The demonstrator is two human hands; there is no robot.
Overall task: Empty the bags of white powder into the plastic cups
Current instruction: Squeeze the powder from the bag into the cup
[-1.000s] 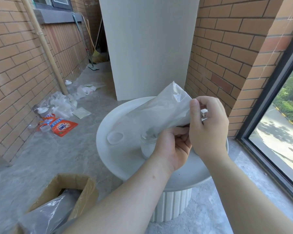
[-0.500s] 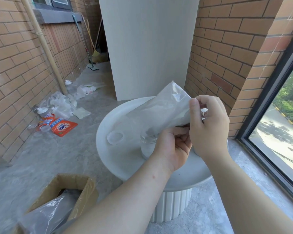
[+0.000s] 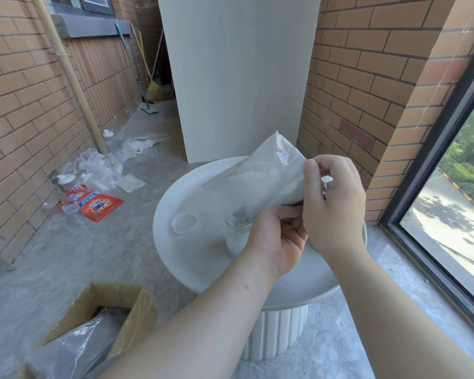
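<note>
Translucent plastic film was pinched between the fingers (image 3: 311,176) of the right hand (image 3: 334,203), which closed on the raised upper end of the bag (image 3: 260,184). The left hand (image 3: 277,242) gripped the lower end, fingers curled tight around the gathered neck, just above the cup (image 3: 237,237).

Bag: tilted, high end toward the right hand, low end funnelled down to the cup's mouth. Whether the neck actually sat inside the rim could not be told; the left hand hid the joint.

Cup: clear, upright, white powder visible in its lower part. It stood on the round white counter (image 3: 192,258), directly under the left hand. A loose clear lid (image 3: 184,222) lay on the counter to the left of the cup, apart from it.

Handling, as judged: the film looked soft, limp and slippery, with no stiffness of its own, so it needed a hold at both ends. The neck grip steers the flow; the top pinch sets the slope. Powder shifts weight suddenly. The cup looked light and easy to tip if the bag dragged on it.

Farther from the cup: a cardboard box (image 3: 126,318) with more plastic bagging on the floor nearer the person, and an orange packet (image 3: 101,207) among litter along the brick wall to the left.
</note>
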